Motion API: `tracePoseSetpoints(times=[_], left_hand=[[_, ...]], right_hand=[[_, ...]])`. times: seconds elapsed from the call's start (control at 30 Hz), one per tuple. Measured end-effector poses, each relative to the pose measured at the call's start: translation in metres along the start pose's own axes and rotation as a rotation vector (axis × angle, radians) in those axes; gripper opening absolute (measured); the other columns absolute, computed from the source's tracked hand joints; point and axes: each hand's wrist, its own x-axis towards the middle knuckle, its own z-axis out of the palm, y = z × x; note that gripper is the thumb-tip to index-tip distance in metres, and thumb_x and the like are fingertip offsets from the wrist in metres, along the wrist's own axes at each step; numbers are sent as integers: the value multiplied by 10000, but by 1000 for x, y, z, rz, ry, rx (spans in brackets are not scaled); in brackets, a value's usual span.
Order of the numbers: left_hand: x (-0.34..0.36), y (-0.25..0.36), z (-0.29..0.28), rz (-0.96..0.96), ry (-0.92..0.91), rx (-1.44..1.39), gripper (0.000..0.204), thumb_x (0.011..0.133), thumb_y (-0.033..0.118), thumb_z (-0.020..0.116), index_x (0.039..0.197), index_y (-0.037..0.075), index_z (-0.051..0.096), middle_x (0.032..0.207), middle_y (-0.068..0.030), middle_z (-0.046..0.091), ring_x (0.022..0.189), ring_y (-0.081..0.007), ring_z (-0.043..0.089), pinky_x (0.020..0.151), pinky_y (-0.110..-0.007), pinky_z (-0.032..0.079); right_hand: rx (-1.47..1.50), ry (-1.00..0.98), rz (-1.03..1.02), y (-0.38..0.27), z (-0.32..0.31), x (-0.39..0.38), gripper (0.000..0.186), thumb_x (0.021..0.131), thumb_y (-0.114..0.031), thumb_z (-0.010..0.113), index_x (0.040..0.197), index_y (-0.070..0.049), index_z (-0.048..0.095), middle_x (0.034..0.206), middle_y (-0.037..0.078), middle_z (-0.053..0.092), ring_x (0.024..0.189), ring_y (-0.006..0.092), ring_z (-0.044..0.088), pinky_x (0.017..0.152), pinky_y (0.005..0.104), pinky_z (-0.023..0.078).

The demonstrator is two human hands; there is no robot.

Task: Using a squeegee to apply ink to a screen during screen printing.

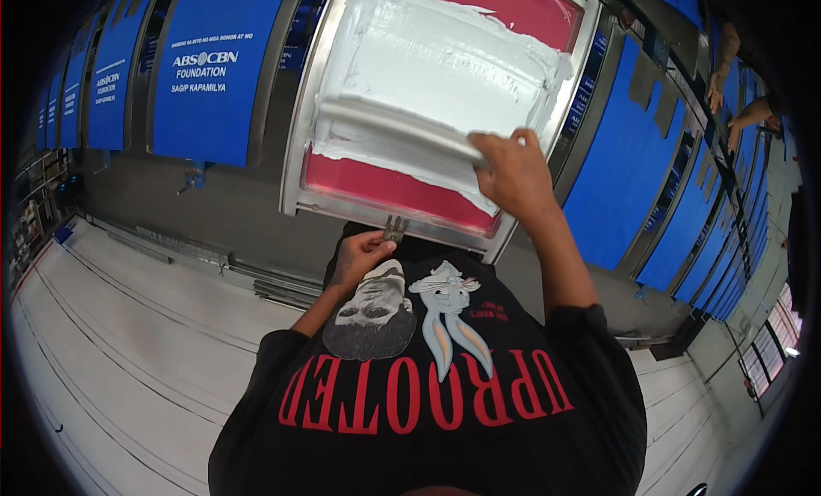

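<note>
Gripping long pale bar (pixel 402 132) on silver-framed red screen (pixel 376 178): right hand (pixel 515 176). Left hand (pixel 363 256) pinches grey metal clip (pixel 394 228), screen's near edge. Thick white paste (pixel 453 77) covers middle; near end bare; spreading apparently unfinished.

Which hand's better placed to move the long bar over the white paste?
Right, likely: the right hand grips the right end of the long bar. The left hand is off it, near the frame's near edge, pinching a small forked grey piece.
</note>
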Motion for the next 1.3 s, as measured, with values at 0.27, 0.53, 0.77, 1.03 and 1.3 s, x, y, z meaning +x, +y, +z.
tracePoseSetpoints(times=[0.27,0.53,0.77,1.03,1.3], left_hand=[[20,146,-54,1187,607,1040,578,672,437,849,1082,78,654,1138,-133,555,1117,-264,502,951,-394,403],[66,142,-73,1106,344,1558,99,793,95,604,879,143,617,823,-16,587,881,-222,581,929,-364,426],[76,148,-71,1135,257,1231,81,732,42,570,787,101,578,809,-77,572,854,-236,580,792,-389,490],[218,339,-26,996,110,1237,218,744,241,763,797,52,668,753,-166,660,723,-340,651,697,-422,529],[75,160,-90,1005,137,1299,273,732,128,755,976,30,677,917,-122,677,852,-294,641,801,-437,487]], right_hand=[[66,-167,145,-44,27,-34,404,722,-78,667,1125,-89,659,1017,102,714,898,273,651,907,388,417],[-8,305,356,0,79,-104,286,654,-128,759,914,-85,647,868,87,666,830,308,628,823,418,426],[-69,442,409,-7,85,-92,273,620,-95,746,869,-91,633,857,65,663,819,255,632,783,421,401],[-239,278,555,100,-34,59,260,630,-258,815,771,-86,682,777,137,691,740,328,630,752,412,415],[-129,460,384,-12,66,-82,193,679,-39,673,850,-109,614,810,35,629,744,215,602,785,445,403]])
